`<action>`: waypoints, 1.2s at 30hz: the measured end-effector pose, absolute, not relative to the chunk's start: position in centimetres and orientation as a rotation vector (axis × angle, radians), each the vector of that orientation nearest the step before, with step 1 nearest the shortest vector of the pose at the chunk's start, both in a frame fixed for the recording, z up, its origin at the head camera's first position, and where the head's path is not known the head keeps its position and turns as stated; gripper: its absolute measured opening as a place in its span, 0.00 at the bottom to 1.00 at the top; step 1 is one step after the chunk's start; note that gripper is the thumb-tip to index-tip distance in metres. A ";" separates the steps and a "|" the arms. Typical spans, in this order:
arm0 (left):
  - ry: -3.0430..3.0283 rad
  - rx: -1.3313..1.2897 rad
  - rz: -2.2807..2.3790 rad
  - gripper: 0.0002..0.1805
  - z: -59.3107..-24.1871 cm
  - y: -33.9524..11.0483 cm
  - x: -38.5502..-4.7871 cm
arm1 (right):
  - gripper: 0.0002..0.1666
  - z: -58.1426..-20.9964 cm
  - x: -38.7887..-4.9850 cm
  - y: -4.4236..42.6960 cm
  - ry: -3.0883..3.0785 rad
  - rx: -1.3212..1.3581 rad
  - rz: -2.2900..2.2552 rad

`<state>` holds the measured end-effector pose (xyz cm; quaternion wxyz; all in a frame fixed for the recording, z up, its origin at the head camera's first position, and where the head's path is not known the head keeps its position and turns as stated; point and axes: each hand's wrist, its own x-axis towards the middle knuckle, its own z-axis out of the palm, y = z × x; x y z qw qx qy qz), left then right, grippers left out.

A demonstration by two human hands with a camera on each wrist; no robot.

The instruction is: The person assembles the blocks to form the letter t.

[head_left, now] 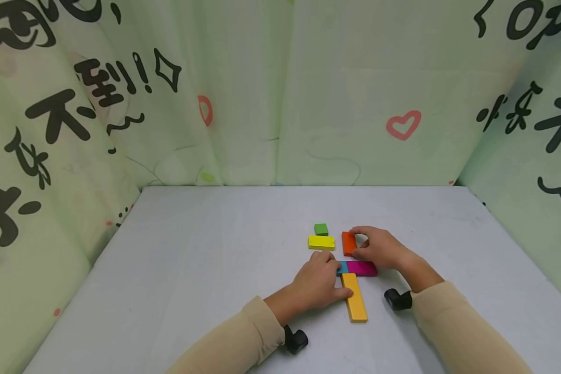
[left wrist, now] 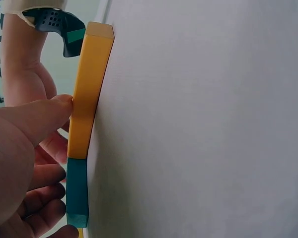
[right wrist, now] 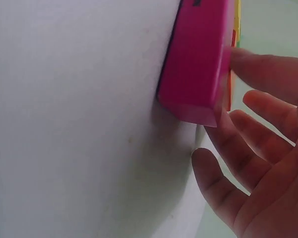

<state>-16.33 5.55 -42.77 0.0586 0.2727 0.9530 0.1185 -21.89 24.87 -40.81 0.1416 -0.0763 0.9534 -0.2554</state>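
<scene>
My right hand (head_left: 378, 249) pinches an orange-red block (head_left: 348, 244), index finger at its far end and thumb at its near end. A magenta block (head_left: 362, 269) lies just nearer, end to end with a blue block (head_left: 343, 267). Below that row, a long orange-yellow block (head_left: 355, 306) points toward me. With its thumb, my left hand (head_left: 315, 280) touches the orange-yellow block. Its other fingers rest about the blue block, partly hiding it in the head view; the blue block's end (left wrist: 77, 193) shows in the left wrist view.
A yellow block (head_left: 321, 242) lies beyond the left hand, with a small green block (head_left: 321, 229) behind it. The white table (head_left: 215, 234) is enclosed by pale green printed curtains (head_left: 332, 93). Black wrist-worn devices (head_left: 296, 341) hang under both sleeves.
</scene>
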 end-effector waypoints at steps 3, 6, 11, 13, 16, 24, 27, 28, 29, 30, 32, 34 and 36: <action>2.888 0.828 0.353 0.34 -42.8 5.6 -16.4 | 0.35 -41.0 -22.2 24.8 2.747 -0.223 -0.726; 2.886 0.830 0.352 0.34 -42.9 5.6 -16.4 | 0.34 -41.2 -22.4 24.8 2.743 -0.216 -0.724; 2.887 0.832 0.350 0.34 -42.7 5.6 -16.4 | 0.34 -41.1 -22.4 24.5 2.731 -0.218 -0.734; 2.889 0.838 0.347 0.34 -42.6 5.5 -16.4 | 0.34 -41.0 -22.4 24.4 2.727 -0.228 -0.737; 2.888 0.847 0.344 0.35 -42.5 5.5 -16.3 | 0.34 -41.1 -22.4 24.3 2.723 -0.239 -0.741; 2.887 0.855 0.336 0.34 -42.5 5.4 -16.4 | 0.34 -41.1 -22.4 24.4 2.714 -0.286 -0.726; 2.890 0.860 0.338 0.34 -42.5 5.4 -16.3 | 0.33 -41.1 -22.3 24.4 2.711 -0.306 -0.718; 2.890 0.862 0.339 0.34 -42.5 5.4 -16.3 | 0.33 -41.1 -22.3 24.4 2.709 -0.308 -0.719; 2.891 0.864 0.339 0.34 -42.5 5.4 -16.3 | 0.33 -41.0 -22.2 24.4 2.707 -0.315 -0.719; 2.891 0.866 0.341 0.34 -42.5 5.4 -16.3 | 0.32 -41.0 -22.2 24.4 2.706 -0.321 -0.718; 2.891 0.868 0.346 0.34 -42.5 5.4 -16.3 | 0.31 -41.0 -22.0 24.4 2.705 -0.327 -0.717; 2.891 0.867 0.350 0.34 -42.5 5.4 -16.3 | 0.31 -41.0 -21.9 24.4 2.706 -0.332 -0.716; 2.891 0.863 0.353 0.34 -42.5 5.4 -16.3 | 0.30 -40.9 -21.8 24.4 2.709 -0.335 -0.716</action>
